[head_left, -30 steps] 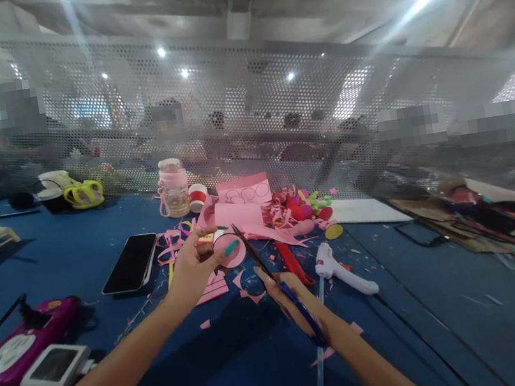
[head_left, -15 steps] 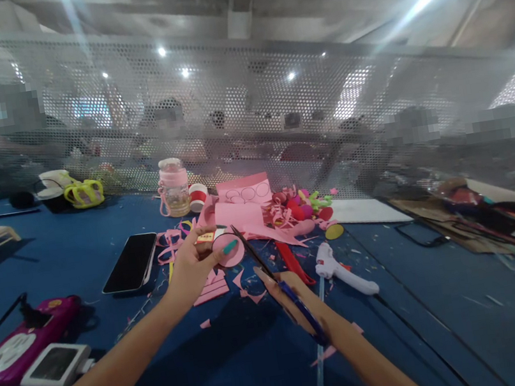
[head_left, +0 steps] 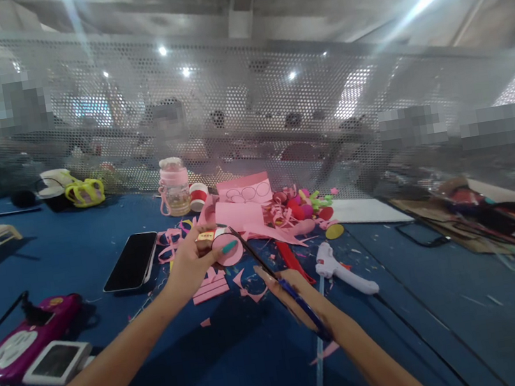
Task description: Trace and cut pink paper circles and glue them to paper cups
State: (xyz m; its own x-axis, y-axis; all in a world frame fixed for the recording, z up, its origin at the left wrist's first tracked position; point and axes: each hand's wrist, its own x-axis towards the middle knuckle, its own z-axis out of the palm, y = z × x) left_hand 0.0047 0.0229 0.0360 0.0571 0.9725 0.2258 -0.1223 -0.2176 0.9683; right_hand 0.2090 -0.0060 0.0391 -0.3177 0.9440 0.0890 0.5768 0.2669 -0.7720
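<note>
Between thumb and fingers, my left hand [head_left: 188, 261] pinches a pink paper circle [head_left: 229, 254] with a dark outline; the thumbnail is teal. My right hand [head_left: 295, 297] grips scissors [head_left: 297, 300] with blue handles, their dark blades reaching up along the circle's right edge. Whether the blades touch the paper I cannot tell. Pink paper scraps [head_left: 252, 293] and pink strips [head_left: 210, 288] lie on the blue table below. Behind the hands are a pink sheet [head_left: 239, 215] and another sheet with drawn circles [head_left: 255, 191].
A white glue gun [head_left: 347, 273] lies right of my right hand, its cord running toward me. On the left are a phone [head_left: 131, 262] and a purple power strip [head_left: 23, 341] with a white charger [head_left: 58, 363]. A bottle [head_left: 174, 189] stands before the perforated metal screen [head_left: 244, 104].
The scissors and right hand have shifted very slightly, with the blades still beside the circle. My left hand keeps its hold on the paper circle.
</note>
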